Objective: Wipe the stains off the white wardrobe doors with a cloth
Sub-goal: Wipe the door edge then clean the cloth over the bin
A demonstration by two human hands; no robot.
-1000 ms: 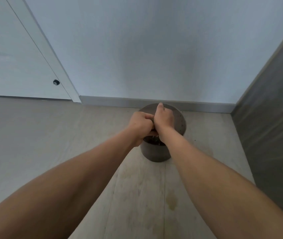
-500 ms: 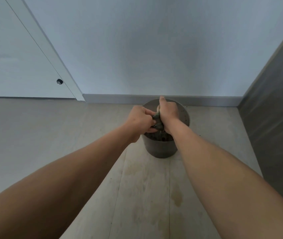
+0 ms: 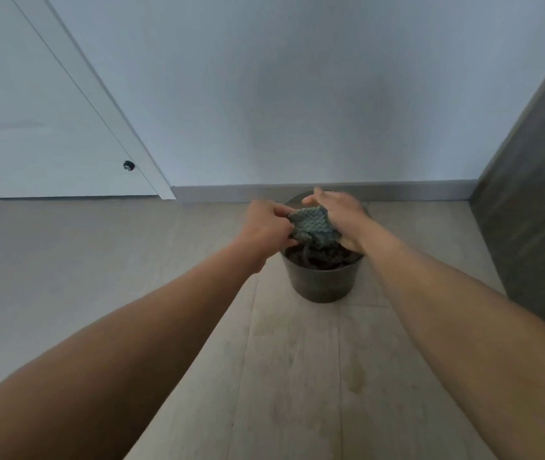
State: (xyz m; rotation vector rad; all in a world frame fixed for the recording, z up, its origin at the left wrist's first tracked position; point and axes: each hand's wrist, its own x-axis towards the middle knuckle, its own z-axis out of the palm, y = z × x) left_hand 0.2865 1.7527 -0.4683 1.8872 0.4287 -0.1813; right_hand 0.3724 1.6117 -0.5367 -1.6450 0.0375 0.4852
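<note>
Directly below cloth (image 3: 312, 224), grey bucket (image 3: 322, 283)

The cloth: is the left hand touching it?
Touching. The head view shows the left hand pinching the cloth by its left edge.

bucket (image 3: 322, 283) by wall (image 3: 297, 94), floor (image 3: 98, 260) open left, panel (image 3: 536, 194) right

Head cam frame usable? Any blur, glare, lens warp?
Head view: dim, flat bluish light, no glare, a soft shadow on the wall above the bucket. Head view: wide-angle warp slants the door frame and stretches the forearms. Head view: left hand, right hand and cloth slightly soft, weave readable.
</note>
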